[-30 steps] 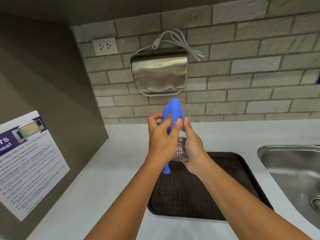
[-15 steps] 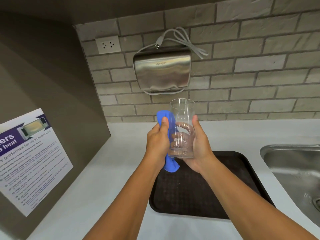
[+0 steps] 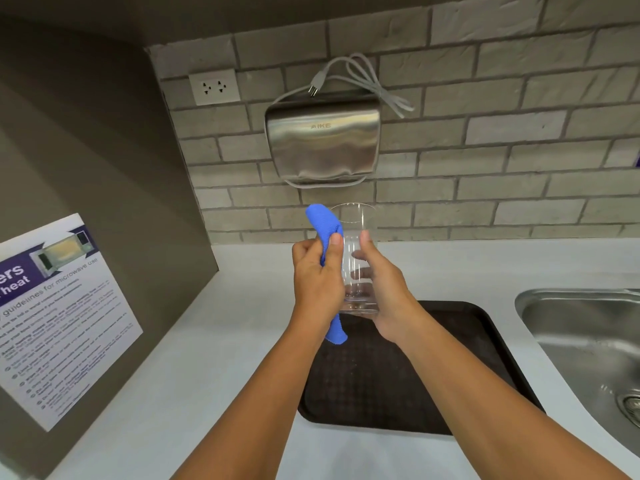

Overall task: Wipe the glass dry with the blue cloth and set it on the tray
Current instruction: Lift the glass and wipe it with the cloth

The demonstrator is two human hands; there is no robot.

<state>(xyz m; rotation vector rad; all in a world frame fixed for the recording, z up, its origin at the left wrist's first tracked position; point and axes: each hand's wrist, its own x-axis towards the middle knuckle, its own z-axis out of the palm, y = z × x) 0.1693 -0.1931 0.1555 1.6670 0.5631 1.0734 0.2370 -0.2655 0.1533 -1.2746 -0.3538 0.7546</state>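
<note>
A clear, tall glass (image 3: 356, 237) is held upright in the air above the far edge of the dark brown tray (image 3: 398, 375). My right hand (image 3: 388, 289) wraps around its lower half from the right. My left hand (image 3: 317, 282) presses the blue cloth (image 3: 323, 225) against the glass's left side, thumb near the upper wall. One end of the cloth sticks up beside the rim, the other end hangs below my left wrist over the tray's left corner.
A steel sink (image 3: 588, 341) lies right of the tray in the white counter (image 3: 214, 341). A steel hand dryer (image 3: 323, 143) with a loose cord hangs on the brick wall, a socket (image 3: 214, 86) to its left. A microwave notice (image 3: 59, 306) is on the left panel.
The glass went from tilted and mostly hidden behind my hands to upright. My left hand slid the cloth up along the glass's left side, so the cloth's top now reaches the rim.
</note>
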